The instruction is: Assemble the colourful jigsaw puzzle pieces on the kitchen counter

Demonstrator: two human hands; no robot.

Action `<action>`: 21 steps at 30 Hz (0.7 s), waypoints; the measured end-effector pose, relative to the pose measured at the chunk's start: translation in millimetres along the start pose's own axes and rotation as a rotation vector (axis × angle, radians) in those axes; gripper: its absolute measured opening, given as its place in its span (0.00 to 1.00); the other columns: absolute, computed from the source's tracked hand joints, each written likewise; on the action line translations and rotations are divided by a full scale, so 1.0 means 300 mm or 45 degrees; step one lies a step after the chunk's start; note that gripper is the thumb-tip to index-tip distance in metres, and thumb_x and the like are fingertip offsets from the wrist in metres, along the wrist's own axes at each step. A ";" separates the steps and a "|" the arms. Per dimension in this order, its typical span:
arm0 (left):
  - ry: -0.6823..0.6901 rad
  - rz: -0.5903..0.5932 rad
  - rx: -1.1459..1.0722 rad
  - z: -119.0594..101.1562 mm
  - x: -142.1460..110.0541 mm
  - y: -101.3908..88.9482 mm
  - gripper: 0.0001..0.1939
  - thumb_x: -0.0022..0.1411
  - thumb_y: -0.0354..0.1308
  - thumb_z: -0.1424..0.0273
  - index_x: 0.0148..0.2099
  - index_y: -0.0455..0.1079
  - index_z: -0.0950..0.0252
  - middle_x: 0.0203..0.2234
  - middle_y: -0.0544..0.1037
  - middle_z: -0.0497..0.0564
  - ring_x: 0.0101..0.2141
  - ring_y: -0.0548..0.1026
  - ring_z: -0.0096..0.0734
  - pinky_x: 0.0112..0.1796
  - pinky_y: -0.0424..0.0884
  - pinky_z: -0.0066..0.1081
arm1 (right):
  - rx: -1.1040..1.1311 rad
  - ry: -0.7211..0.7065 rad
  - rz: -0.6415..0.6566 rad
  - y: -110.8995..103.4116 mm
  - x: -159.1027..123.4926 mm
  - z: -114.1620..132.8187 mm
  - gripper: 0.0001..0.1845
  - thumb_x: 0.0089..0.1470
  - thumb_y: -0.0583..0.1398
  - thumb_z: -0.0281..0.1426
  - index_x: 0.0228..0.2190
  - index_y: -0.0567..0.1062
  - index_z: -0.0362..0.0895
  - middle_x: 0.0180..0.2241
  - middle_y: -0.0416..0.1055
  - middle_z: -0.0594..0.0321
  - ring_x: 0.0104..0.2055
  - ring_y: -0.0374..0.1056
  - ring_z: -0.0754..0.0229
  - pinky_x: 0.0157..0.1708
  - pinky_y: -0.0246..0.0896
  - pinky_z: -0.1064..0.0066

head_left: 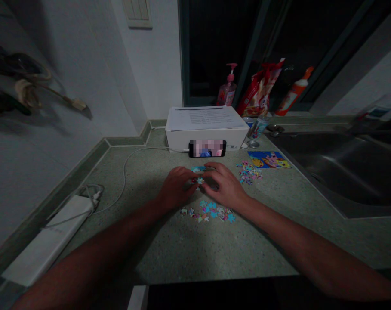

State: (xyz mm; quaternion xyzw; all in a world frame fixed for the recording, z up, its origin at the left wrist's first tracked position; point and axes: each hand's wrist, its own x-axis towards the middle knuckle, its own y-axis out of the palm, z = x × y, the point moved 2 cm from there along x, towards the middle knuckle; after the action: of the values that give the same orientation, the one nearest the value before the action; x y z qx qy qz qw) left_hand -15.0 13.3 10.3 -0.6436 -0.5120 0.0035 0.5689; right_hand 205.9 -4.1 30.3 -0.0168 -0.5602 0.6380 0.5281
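Observation:
My left hand [177,187] and my right hand [226,184] meet over the middle of the counter, thumbs and fingertips closed around small jigsaw puzzle pieces [200,181]. The fingers partly cover these pieces, and how they join is too small to make out. Just behind the fingertips lies a light blue puzzle section [198,169]. Nearer to me, loose puzzle pieces [211,209] in blue, white and pink are spread out. Another pile of puzzle pieces [248,172] lies right of my right hand, beside a colourful cartoon picture card [270,159].
A phone [207,148] leans against a white box [179,138], its white cable [124,168] running left to a power strip [53,237]. A sink [353,168] is at the right. A pump bottle [226,92], red bag [258,92] and orange-capped bottle [292,95] stand behind.

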 end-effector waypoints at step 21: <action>-0.011 0.028 -0.010 0.000 0.001 -0.001 0.07 0.71 0.65 0.64 0.49 0.78 0.57 0.41 0.85 0.50 0.45 0.83 0.41 0.51 0.78 0.44 | -0.040 -0.015 -0.004 0.000 -0.006 0.002 0.12 0.64 0.66 0.32 0.49 0.80 0.50 0.58 0.76 0.47 0.62 0.74 0.40 0.61 0.73 0.43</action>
State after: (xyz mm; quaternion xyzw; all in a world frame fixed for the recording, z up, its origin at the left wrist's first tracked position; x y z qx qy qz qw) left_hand -15.0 13.5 10.5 -0.6515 -0.5073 0.0103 0.5641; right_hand 206.3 -5.7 29.5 -0.0204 -0.5733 0.6283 0.5255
